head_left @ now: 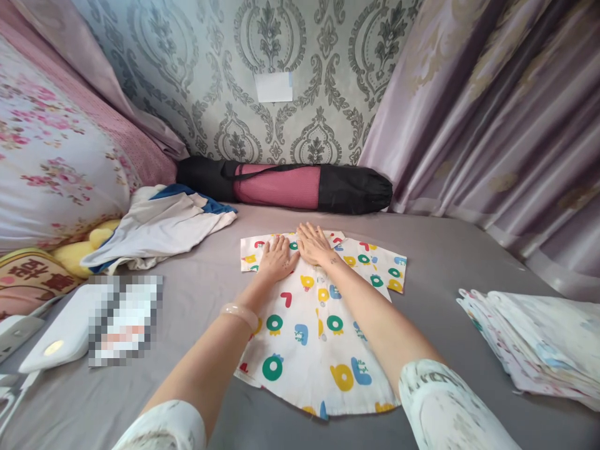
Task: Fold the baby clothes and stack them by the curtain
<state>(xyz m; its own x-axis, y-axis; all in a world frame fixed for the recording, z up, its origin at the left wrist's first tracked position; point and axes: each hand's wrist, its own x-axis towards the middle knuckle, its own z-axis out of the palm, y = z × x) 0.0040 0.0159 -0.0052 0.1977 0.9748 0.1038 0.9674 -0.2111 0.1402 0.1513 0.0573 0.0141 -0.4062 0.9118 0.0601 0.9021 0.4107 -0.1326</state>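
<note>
Left hand point(280, 257): palm down on the shirt point(300, 369), fingers a little spread and pinching nothing; a pale bangle point(240, 311) rings the forearm.
Right hand point(312, 244): just beside the left, flat on the cloth near the collar, fingers nearly straight and closer together, aimed away and slightly left; nothing gripped.
Shirt: laid flat in the middle of the sheet point(201, 306), under both hands and forearms.
Long axis: runs from the person toward the wall, collar at the far end, wide curved hem at the near end.
Sleeves: stretch out to left and right, the right one angled slightly back toward the person.
Print: green, yellow, blue and red shapes on white.
Right side: a stack of folded clothes point(553, 337).
Left side: a grey top point(164, 222), a yellow toy point(75, 256), a white device point(65, 325) and a pixelated item point(129, 325).
Far edge: a pink-and-black roll point(276, 186) lies crosswise before the patterned wall point(210, 62).
</note>
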